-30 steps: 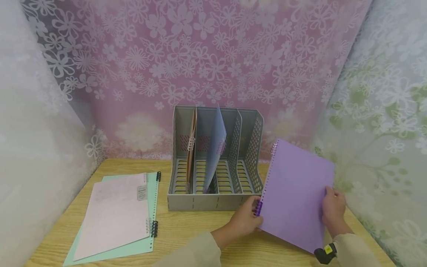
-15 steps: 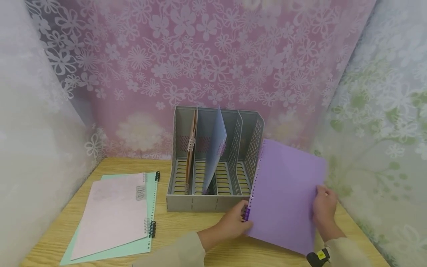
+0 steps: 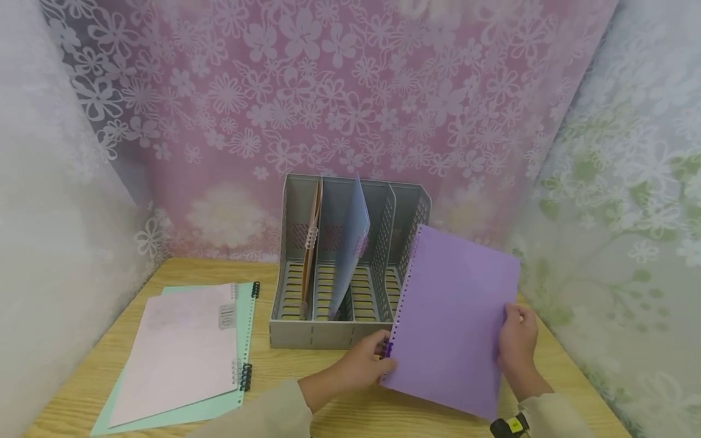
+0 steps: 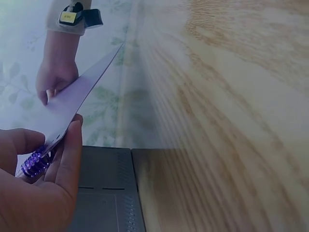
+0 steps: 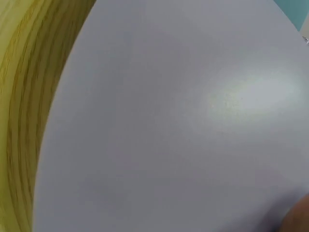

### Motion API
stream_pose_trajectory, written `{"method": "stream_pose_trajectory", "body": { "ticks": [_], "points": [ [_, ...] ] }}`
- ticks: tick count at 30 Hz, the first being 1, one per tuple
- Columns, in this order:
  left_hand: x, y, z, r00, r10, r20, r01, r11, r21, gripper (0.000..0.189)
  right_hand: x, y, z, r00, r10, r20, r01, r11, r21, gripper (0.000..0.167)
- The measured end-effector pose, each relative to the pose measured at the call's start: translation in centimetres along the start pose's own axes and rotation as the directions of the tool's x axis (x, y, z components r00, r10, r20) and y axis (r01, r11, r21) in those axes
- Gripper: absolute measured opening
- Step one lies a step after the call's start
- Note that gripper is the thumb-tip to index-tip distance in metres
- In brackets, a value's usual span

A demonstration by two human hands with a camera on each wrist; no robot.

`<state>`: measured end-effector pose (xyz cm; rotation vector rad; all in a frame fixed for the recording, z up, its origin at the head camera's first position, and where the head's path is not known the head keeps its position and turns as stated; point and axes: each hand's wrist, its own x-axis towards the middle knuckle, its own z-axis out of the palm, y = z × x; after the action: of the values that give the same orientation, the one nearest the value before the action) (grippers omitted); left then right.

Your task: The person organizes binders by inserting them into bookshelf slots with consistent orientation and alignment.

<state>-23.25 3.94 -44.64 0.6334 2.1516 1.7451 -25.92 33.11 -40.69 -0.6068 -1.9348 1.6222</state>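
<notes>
A purple ring-bound notebook (image 3: 451, 316) is held up between both hands, tilted in front of the right end of a grey file organizer (image 3: 328, 334). My left hand (image 3: 361, 365) pinches its lower left corner at the purple coil, thumb on the front cover; the left wrist view shows this coil (image 4: 36, 163) between thumb and fingers. The right hand (image 3: 517, 337) grips the right edge, its fingers partly hidden behind the cover. In the right wrist view the cover (image 5: 169, 121) fills most of the picture.
In the organizer stand a brown notebook (image 3: 310, 249) at left and a leaning blue notebook (image 3: 350, 249). A pale pink notebook (image 3: 181, 353) lies on a mint green one (image 3: 243, 365) at the table's left. Floral curtains (image 3: 350, 91) hang behind and beside the wooden table (image 3: 296, 365).
Both hands have carried the purple notebook leftward, and it now overlaps the organizer's right compartment in the head view. The grip of both hands stays the same.
</notes>
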Motion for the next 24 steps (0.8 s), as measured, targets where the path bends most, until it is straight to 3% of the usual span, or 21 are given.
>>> {"method": "stream_pose_trajectory", "body": {
  "ticks": [6, 14, 24],
  "points": [
    [-0.6, 0.4, -0.9, 1.0, 0.009, 0.016, -0.009, 1.0, -0.006, 0.033, -0.9, -0.7, 0.5, 1.0, 0.004, 0.014, -0.004, 0.999, 0.036, 0.02],
    [-1.5, 0.5, -2.0, 1.0, 0.006, 0.026, -0.007, 0.999, 0.053, 0.039, -2.1, -1.2, 1.4, 0.999, -0.013, 0.037, 0.012, 1.0, 0.018, 0.024],
    [-1.6, 0.6, -2.7, 0.999, -0.02, 0.046, 0.021, 1.0, -0.012, 0.032, -3.1, -2.0, 1.9, 0.998, -0.043, 0.042, 0.041, 0.998, 0.047, 0.019]
  ]
}}
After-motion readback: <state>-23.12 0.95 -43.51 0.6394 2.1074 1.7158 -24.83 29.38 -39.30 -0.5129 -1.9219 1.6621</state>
